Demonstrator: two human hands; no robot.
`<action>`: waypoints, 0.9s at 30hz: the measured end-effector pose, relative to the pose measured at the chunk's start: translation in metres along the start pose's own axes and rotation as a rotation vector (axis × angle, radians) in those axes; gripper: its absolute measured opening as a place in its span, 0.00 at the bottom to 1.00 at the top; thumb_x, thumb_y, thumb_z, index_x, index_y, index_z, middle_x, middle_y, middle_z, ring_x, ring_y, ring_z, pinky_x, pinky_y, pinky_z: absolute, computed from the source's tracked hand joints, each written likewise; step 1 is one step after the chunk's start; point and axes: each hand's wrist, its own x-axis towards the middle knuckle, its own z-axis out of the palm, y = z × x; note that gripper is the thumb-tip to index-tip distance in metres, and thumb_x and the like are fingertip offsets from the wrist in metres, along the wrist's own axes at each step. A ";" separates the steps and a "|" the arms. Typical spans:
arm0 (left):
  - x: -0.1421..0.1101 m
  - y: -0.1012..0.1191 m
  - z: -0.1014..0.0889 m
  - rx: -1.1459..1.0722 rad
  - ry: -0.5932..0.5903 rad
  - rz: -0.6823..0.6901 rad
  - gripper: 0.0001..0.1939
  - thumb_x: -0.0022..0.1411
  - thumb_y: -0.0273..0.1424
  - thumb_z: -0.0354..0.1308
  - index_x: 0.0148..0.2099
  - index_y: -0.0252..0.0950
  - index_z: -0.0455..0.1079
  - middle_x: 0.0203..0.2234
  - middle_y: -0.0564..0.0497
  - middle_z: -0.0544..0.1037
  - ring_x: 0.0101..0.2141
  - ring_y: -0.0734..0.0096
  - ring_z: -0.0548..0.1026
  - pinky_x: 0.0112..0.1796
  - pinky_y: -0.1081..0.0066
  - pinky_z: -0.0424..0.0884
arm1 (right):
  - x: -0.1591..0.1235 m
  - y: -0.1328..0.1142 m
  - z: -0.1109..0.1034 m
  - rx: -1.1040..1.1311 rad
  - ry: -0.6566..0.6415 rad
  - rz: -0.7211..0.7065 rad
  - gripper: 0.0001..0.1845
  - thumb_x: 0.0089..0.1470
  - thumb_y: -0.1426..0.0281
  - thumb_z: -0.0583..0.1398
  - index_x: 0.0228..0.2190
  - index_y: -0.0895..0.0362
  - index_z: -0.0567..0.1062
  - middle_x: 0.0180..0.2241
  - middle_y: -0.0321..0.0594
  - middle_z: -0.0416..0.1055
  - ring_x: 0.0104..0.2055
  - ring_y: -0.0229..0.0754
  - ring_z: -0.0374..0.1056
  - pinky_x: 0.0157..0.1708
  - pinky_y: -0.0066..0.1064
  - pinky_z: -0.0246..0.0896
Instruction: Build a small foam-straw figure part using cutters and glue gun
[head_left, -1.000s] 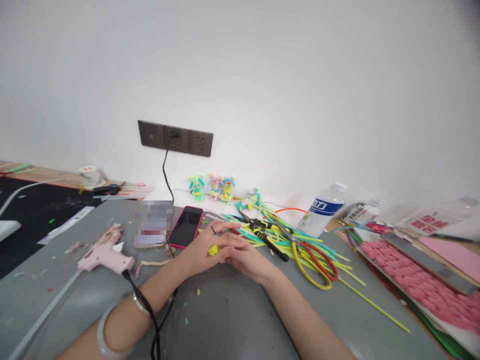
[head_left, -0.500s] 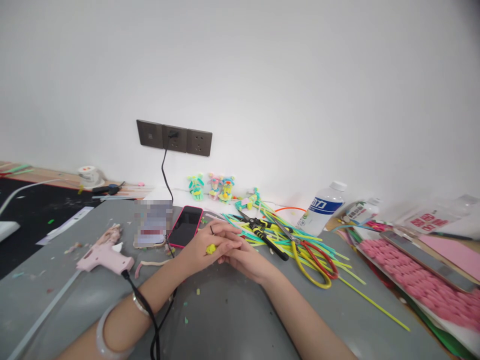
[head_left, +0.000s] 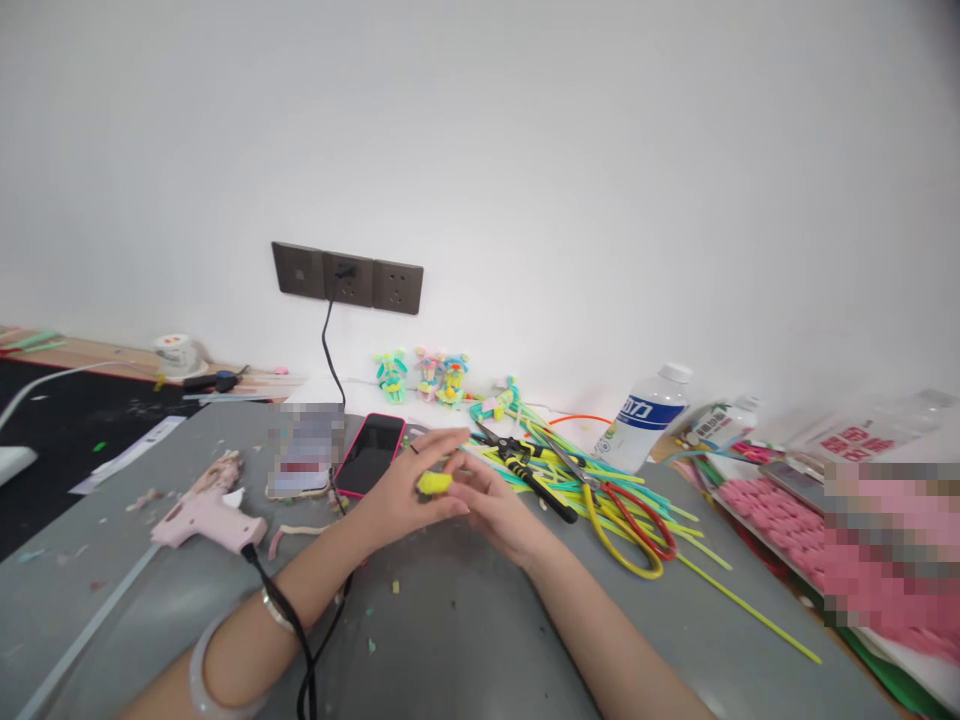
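Yellow piece [head_left: 435,484]: over the desk [head_left: 465,640], toward its far edge. Your left hand [head_left: 397,495]: holding it. Right hand [head_left: 491,508]: at its edge, grip unclear. Step: apparently finger-work; next needs steady fingertips.

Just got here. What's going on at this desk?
A person has a small yellow piece between the left-hand grip and the right-hand grip, above the gray tabletop; which one carries it is hard to tell. Nothing else is being handled. A pink glue gun lies to the left; scissors and pliers lie on colored strips to the right. Three small figures are by the wall.
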 end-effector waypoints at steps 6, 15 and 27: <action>0.003 -0.002 -0.007 -0.115 0.342 -0.172 0.21 0.66 0.45 0.53 0.55 0.37 0.69 0.51 0.41 0.74 0.49 0.58 0.73 0.49 0.63 0.67 | 0.004 -0.025 -0.031 0.212 0.409 -0.293 0.18 0.41 0.65 0.72 0.28 0.52 0.68 0.25 0.29 0.69 0.26 0.33 0.62 0.28 0.25 0.58; 0.006 -0.006 -0.005 -0.228 0.289 -0.321 0.20 0.65 0.46 0.51 0.31 0.35 0.66 0.25 0.53 0.69 0.27 0.72 0.68 0.29 0.74 0.66 | 0.005 -0.020 -0.029 0.135 0.364 -0.264 0.19 0.44 0.65 0.69 0.24 0.54 0.63 0.19 0.26 0.60 0.22 0.32 0.55 0.25 0.25 0.51; 0.006 -0.004 0.009 -0.462 0.056 -0.324 0.13 0.62 0.40 0.58 0.40 0.35 0.67 0.30 0.52 0.69 0.26 0.75 0.68 0.25 0.74 0.69 | 0.006 -0.004 -0.013 -0.233 0.148 -0.199 0.17 0.48 0.61 0.68 0.27 0.54 0.66 0.23 0.30 0.66 0.24 0.34 0.56 0.27 0.26 0.49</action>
